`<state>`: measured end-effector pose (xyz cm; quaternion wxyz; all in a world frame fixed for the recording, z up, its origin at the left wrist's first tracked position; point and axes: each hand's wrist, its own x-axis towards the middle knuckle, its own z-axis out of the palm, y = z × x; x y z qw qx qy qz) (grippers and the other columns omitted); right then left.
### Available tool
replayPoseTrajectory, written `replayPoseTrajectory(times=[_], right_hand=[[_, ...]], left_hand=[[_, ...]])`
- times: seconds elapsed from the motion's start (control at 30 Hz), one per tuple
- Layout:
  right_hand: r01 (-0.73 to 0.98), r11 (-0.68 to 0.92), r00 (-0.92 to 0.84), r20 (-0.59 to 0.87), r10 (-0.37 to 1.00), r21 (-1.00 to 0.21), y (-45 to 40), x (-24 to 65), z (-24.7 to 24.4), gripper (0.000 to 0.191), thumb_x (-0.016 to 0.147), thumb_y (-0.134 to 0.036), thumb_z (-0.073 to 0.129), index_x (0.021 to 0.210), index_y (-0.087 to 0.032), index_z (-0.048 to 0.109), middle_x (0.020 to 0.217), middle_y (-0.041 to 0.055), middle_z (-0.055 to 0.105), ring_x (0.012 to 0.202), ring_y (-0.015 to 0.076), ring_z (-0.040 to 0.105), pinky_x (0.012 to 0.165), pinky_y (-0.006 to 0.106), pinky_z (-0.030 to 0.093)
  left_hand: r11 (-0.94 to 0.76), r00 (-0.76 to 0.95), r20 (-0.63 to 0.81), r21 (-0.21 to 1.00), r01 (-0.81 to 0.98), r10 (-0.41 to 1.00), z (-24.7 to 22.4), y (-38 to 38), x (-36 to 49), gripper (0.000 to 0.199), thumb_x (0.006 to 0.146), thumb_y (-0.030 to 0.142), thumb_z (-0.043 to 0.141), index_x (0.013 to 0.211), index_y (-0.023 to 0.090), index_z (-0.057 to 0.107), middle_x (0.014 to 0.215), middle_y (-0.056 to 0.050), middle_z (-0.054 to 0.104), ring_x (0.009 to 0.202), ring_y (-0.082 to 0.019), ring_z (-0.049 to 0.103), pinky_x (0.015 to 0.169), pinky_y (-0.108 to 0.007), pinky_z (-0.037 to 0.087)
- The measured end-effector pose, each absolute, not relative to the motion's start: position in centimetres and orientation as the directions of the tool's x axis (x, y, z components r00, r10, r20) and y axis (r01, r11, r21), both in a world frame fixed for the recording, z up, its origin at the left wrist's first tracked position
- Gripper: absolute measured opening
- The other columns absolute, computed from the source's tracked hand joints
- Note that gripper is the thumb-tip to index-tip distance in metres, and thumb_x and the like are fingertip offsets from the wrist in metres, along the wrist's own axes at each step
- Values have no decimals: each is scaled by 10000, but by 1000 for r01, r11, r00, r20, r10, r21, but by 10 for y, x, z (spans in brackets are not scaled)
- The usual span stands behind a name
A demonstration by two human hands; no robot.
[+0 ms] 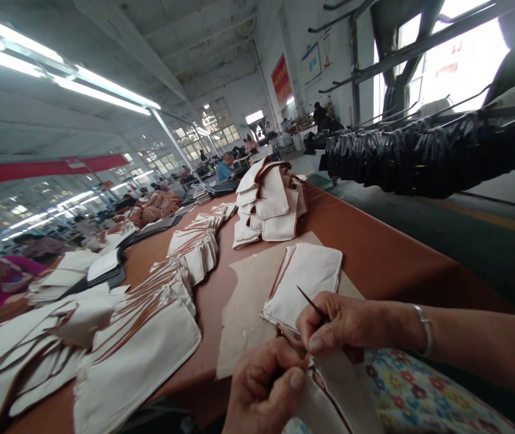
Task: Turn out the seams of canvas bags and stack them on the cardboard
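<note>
My left hand (268, 383) is closed on the edge of a cream fabric piece (352, 392) with brown trim, low in the view over my lap. My right hand (336, 322) is closed round a slim, dark pointed blade (310, 300), like that of small scissors. Its tip points up and left, and the palm hides most of the tool. The right fingertips meet the fabric's edge close to the left thumb. Just beyond my hands, a flat cream panel (309, 280) with brown edging lies on a beige sheet (243, 307).
The brown table (352, 235) bears a heap of cream pieces (270, 199) and a long overlapping row of cream panels (149, 337) at left. Black pieces hang from a rack (420, 163) at right. A person in magenta (8, 277) sits far left; others work farther back.
</note>
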<state>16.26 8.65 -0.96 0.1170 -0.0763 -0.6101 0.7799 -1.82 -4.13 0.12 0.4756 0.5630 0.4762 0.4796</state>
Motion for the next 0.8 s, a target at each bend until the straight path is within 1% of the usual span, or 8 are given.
replayPoseTrajectory(times=[0.17,0.23,0.33,0.47,0.53,0.6,0.67,0.8], right_hand=[[-217,-243,-892,91,443,-945,104,172,-9,355,729,-439,758,781,-123,604,603,-38,505,477,56,416,428,161,311],[-140,-31,-879,110,463,-990,122,179,-10,332,794,-469,673,810,-143,612,591,-42,485,462,72,405,427,183,317],[71,389,-864,138,485,-919,140,182,-2,276,814,-408,656,791,-133,656,645,4,549,565,116,485,529,222,404],[1,589,-833,325,447,-808,117,165,23,359,822,-402,699,1056,-130,686,1033,99,673,942,213,596,849,297,461],[-98,562,-885,330,328,-821,94,150,26,515,732,-413,791,1157,-157,651,1096,75,674,951,207,611,837,275,469],[-124,477,-930,270,249,-870,76,135,17,602,595,-355,879,1117,-164,648,1002,26,684,845,171,613,719,226,469],[-74,392,-948,186,258,-917,68,124,1,519,573,-299,879,1021,-145,666,845,-15,670,724,129,582,615,193,434],[-61,135,-925,107,365,-989,77,121,-23,252,690,-294,792,807,-105,673,657,-29,605,562,71,500,512,168,385]], left_hand=[[142,288,-169,983,113,942,-9,-42,-47,389,803,524,718,811,144,637,711,8,498,658,-120,398,610,-227,319],[194,341,-233,970,145,911,-10,-46,-58,432,790,555,709,803,130,634,702,5,477,655,-125,379,607,-237,298],[151,201,-225,933,328,953,0,-50,-58,416,833,543,647,694,165,544,675,26,403,644,-126,351,585,-253,254],[106,19,-161,729,677,987,29,-39,-25,415,843,385,626,595,217,339,626,53,282,604,-120,281,531,-277,187],[50,78,-130,769,638,988,40,-30,-10,286,847,276,574,609,201,434,645,36,391,633,-129,354,548,-253,256],[64,105,-140,846,529,985,44,-26,-7,212,856,250,531,658,176,543,687,11,492,644,-137,411,564,-241,317],[136,123,-224,859,494,967,41,-30,-17,312,907,352,499,661,168,554,639,11,486,584,-126,389,523,-238,298],[240,131,-373,790,563,919,26,-58,-58,536,920,620,453,651,166,550,590,39,387,561,-114,326,506,-242,239]])
